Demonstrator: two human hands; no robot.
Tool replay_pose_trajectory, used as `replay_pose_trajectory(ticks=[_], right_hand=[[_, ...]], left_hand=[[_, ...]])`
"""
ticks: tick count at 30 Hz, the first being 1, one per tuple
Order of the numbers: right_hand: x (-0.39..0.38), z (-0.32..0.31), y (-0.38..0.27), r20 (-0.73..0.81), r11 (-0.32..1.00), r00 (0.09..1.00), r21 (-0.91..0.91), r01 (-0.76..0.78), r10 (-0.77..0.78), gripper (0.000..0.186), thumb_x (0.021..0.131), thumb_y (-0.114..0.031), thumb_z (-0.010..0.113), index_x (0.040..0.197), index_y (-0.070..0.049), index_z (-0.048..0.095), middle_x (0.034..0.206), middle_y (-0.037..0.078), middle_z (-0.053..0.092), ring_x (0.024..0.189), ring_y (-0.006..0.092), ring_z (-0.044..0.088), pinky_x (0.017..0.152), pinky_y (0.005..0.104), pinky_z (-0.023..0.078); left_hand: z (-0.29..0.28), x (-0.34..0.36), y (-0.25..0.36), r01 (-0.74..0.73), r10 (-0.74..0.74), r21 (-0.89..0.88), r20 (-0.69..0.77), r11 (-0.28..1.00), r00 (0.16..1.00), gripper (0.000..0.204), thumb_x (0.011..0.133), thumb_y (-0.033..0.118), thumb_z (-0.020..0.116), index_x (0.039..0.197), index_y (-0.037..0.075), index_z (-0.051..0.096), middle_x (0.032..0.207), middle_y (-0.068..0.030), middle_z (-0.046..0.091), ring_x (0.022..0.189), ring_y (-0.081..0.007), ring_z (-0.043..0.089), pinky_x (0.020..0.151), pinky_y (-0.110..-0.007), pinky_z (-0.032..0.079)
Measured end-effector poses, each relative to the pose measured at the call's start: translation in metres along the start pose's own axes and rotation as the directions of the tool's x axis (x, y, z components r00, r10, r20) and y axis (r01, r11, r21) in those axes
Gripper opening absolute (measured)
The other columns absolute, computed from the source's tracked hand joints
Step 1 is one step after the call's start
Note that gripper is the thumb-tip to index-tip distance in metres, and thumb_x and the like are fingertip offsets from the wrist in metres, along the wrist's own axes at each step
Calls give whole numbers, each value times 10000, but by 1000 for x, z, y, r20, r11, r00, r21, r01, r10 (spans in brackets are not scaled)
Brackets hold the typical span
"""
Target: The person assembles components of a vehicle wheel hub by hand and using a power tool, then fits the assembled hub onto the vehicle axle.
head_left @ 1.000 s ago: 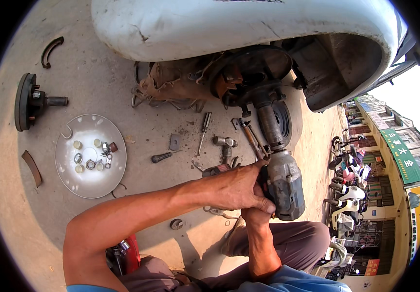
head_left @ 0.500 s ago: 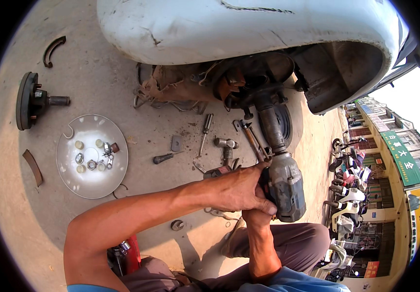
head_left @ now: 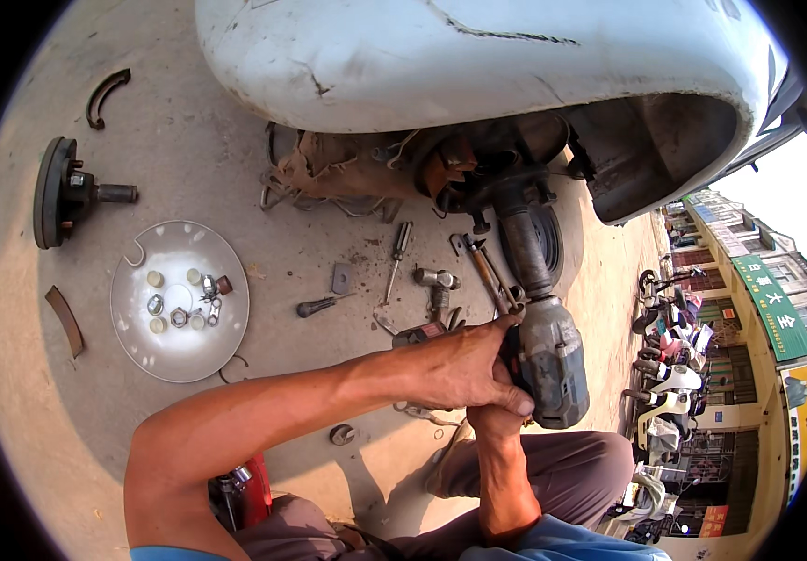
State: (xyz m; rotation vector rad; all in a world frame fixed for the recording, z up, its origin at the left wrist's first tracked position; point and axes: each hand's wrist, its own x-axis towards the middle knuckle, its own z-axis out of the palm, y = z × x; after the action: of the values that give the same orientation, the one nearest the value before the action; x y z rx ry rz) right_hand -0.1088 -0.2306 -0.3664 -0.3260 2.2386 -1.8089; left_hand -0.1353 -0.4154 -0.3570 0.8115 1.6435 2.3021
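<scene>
A grey cordless impact wrench (head_left: 553,360) points away from me, a long dark socket (head_left: 523,248) on its nose. The socket's far end meets the wheel hub (head_left: 506,187) under the pale vehicle body. My left hand (head_left: 464,365) reaches across from the left and is closed round the wrench's grip, thumb toward me. Just below it, my right hand (head_left: 497,421) is wrapped on the lower part of the same tool. Its fingers are partly hidden by the left hand.
A silver dish (head_left: 132,327) holding several nuts lies on the left, near a hub with shaft (head_left: 53,194) and curved brake shoes (head_left: 104,96). Ahead lie a screwdriver (head_left: 396,262) and a hammer (head_left: 438,280). The dented vehicle panel (head_left: 375,75) overhangs the hub.
The view has shifted very slightly, so the vehicle panel sits a little lower and further right. Both hands keep their hold on the impact wrench.
</scene>
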Motion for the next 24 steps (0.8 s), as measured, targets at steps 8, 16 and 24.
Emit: replay_pose_trajectory(ticks=[8, 16, 24], right_hand=[[0, 3, -1, 6, 1000, 1000, 18, 11, -11, 745, 1012, -600, 323, 1538, -77, 245, 1471, 165, 411, 1382, 278, 410, 1142, 436, 354], [-2, -18, 23, -27, 986, 1000, -166, 9, -14, 752, 1009, -605, 311, 1526, -60, 262, 1461, 174, 424, 1376, 276, 416, 1137, 431, 359], [-2, -15, 19, 25, 999, 999, -4, -38, 38, 850, 995, -653, 300, 1535, 0, 242, 1534, 157, 347, 1432, 269, 342, 1182, 407, 285]], left_hand=[[-2, 0, 2, 59, -59, 9, 30, 998, 998, 1091, 693, 364, 883, 1434, -157, 276, 1137, -350, 637, 1108, -384, 650, 1006, -389, 487], [-3, 0, 2, 38, -39, 16, 27, 999, 999, 1101, 698, 373, 883, 1442, -155, 267, 1147, -349, 636, 1106, -387, 650, 1006, -390, 488], [-3, 0, 4, 27, -28, 46, 12, 999, 1000, 1076, 701, 358, 882, 1443, -138, 282, 1139, -341, 644, 1103, -384, 653, 993, -386, 494]])
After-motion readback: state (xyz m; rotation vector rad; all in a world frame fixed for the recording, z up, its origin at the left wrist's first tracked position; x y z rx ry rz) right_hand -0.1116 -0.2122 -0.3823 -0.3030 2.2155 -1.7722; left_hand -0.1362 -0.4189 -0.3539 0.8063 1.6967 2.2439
